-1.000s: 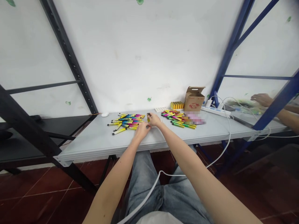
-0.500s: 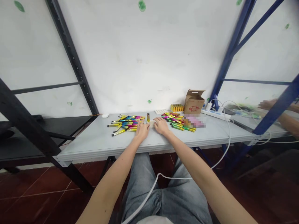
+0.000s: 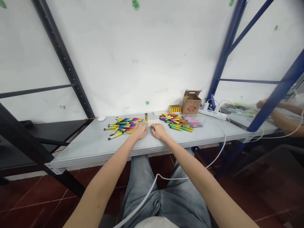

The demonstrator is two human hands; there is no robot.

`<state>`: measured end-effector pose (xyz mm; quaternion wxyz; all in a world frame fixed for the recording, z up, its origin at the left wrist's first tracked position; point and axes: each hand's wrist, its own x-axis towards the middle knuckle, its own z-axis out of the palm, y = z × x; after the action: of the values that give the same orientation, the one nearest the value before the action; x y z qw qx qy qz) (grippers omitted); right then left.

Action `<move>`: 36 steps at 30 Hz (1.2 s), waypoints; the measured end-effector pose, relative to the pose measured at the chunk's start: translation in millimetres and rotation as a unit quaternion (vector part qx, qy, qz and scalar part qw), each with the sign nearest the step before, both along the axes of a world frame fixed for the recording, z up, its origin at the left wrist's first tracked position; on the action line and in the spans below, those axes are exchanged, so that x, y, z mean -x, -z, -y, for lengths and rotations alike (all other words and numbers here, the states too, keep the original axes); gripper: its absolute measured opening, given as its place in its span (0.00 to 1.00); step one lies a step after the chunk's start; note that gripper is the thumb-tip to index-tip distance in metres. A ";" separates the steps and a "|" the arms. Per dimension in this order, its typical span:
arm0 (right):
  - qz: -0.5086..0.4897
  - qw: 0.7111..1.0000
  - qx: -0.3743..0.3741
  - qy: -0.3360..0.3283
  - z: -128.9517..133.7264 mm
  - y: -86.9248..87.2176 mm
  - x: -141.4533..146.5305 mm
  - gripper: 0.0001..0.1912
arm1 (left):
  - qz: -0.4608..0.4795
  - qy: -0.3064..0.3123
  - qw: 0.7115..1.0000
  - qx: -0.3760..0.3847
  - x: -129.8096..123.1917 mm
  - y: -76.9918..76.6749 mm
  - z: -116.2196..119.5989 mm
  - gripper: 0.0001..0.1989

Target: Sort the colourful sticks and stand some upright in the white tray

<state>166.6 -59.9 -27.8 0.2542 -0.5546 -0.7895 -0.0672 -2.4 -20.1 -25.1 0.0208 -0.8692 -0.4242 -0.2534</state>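
Fingers of the left hand (image 3: 140, 130) reach forward, loosely extended; those of the right hand (image 3: 158, 130) bend inward, and whether either grips anything I cannot tell. Just beyond both, nearer the right hand, lies a pale gridded tray (image 3: 155, 121), its long axis running left to right. At its left end, straight ahead of the left hand's fingertips, a shiny cylinder (image 3: 146, 117) stands upright, long axis vertical. Loose coloured sticks (image 3: 125, 124) lie left; farther right, behind, sits the carton (image 3: 190, 106).
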 end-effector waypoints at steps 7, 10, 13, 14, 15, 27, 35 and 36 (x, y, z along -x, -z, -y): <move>0.066 0.988 -0.051 -0.128 13.1 -4.9 15.8 0.19 | 0.151 -0.062 0.985 -0.058 37.6 -16.7 -8.6 0.17; 0.083 0.974 -0.038 -0.206 13.8 -5.4 35.5 0.24 | 0.228 -0.116 0.963 -0.081 59.6 -8.7 -9.0 0.19; 0.083 0.965 -0.035 -0.248 10.2 -4.2 56.8 0.28 | 0.278 -0.144 0.945 -0.090 70.9 0.9 -9.4 0.19; 0.082 0.962 -0.036 -0.260 8.7 -3.6 62.3 0.28 | 0.291 -0.151 0.940 -0.090 72.2 3.0 -9.9 0.20; 0.081 0.960 -0.033 -0.267 7.4 -3.1 66.2 0.28 | 0.301 -0.156 0.937 -0.090 72.6 4.6 -10.5 0.20; 0.045 0.999 -0.021 0.004 19.4 -6.4 35.9 0.17 | 0.287 -0.137 0.946 -0.063 69.4 7.7 -12.2 0.17; 0.024 0.997 0.014 -0.066 10.1 -2.7 28.9 0.16 | 0.209 -0.116 0.969 -0.060 65.0 4.6 -6.0 0.15; 0.008 0.997 0.026 -0.066 8.6 -1.9 28.4 0.16 | 0.201 -0.114 0.971 -0.061 64.7 4.5 -5.4 0.15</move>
<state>138.1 -68.5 -25.9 0.2373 -0.5074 -0.8277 -0.0344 -67.1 -14.7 -29.6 0.0169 -0.7434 -0.4999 -0.4440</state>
